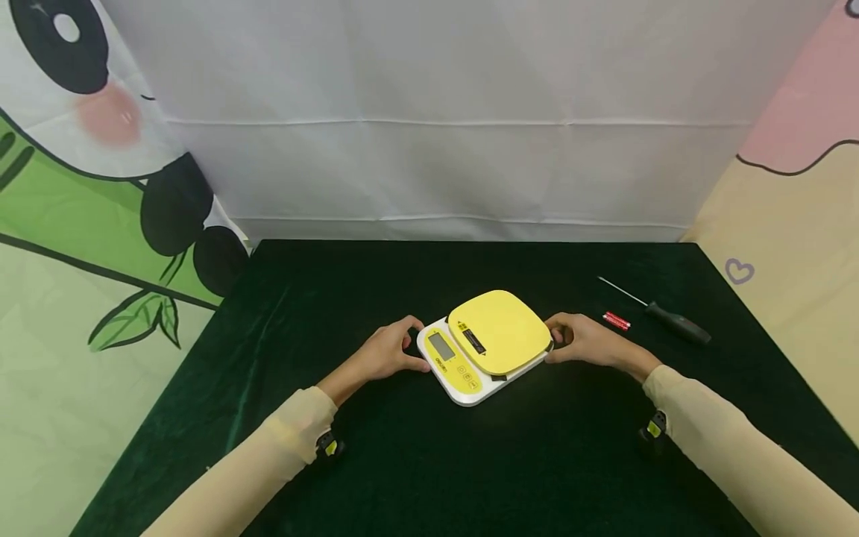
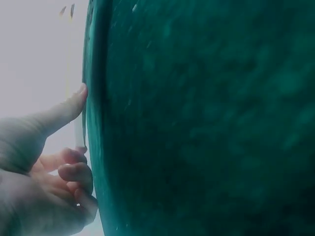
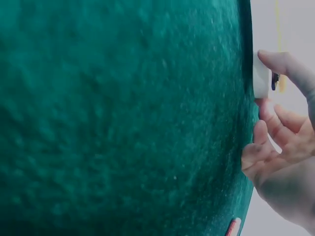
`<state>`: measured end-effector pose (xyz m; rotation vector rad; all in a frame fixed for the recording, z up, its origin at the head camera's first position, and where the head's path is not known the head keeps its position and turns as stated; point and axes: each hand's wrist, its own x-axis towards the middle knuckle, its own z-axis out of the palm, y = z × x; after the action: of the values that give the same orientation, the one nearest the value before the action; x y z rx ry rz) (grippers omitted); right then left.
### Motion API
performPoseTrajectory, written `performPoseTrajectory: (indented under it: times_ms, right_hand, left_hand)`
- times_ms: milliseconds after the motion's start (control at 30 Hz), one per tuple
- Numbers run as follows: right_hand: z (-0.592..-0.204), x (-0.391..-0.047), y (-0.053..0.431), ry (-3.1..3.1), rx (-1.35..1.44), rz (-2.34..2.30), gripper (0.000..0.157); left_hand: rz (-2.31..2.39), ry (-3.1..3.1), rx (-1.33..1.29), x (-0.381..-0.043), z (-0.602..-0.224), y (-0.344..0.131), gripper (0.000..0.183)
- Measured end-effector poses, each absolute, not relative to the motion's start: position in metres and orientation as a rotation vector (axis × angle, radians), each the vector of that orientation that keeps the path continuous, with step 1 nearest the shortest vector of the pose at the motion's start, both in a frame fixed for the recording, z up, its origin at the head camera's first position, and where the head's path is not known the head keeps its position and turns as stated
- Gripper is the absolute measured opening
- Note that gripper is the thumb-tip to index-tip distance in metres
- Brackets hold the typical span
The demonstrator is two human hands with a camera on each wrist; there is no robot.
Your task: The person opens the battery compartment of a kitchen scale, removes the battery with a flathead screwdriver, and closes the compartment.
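Observation:
A kitchen scale (image 1: 510, 328) with a yellow platform and white base lies on the dark green cloth, turned at a slant. Its small display (image 1: 441, 346) and yellow button panel face the left side. My left hand (image 1: 385, 350) grips the scale's left end between thumb and fingers. At the opposite end, my right hand (image 1: 590, 341) holds the right corner the same way. In the right wrist view, the thumb of the right hand (image 3: 290, 142) presses the white base (image 3: 261, 83) while a fingertip touches its other side. The left wrist view shows the left hand (image 2: 44, 182) with its thumb extended and other fingers curled.
Right of my right hand lie red batteries (image 1: 616, 321), side by side. Beyond them is a screwdriver (image 1: 678, 322) with a dark handle, its shaft pointing to the back left. A pale curtain (image 1: 470, 171) hangs behind the table's far edge, with printed cloths at both sides.

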<state>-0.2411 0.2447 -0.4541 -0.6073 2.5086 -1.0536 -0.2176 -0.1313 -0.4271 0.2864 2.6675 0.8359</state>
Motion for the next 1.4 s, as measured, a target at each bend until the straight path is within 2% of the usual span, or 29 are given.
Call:
performPoseTrajectory:
  times_ms: [333, 667, 933, 1200, 1400]
  right_hand:
    - [-0.453, -0.243, 0.249, 2.481, -0.638, -1.005, 0.056]
    - [-0.457, -0.237, 0.247, 2.538, -0.657, -0.981, 0.055]
    - [-0.456, -0.218, 0.236, 2.624, -0.495, -1.012, 0.055]
    - [-0.460, -0.197, 0.218, 2.681, -0.276, -1.029, 0.072]
    - [-0.462, -0.194, 0.215, 2.707, -0.250, -1.065, 0.070]
  left_hand:
    - [0.757, 2.719, 0.230, -0.200, -0.437, -0.122, 0.061]
    - [0.739, 2.658, 0.265, -0.206, -0.433, -0.125, 0.059]
    - [0.622, 2.599, 0.325, -0.222, -0.427, -0.128, 0.065]
    - [0.566, 2.560, 0.368, -0.232, -0.430, -0.130, 0.072]
    - [0.618, 2.571, 0.444, -0.230, -0.432, -0.132, 0.071]
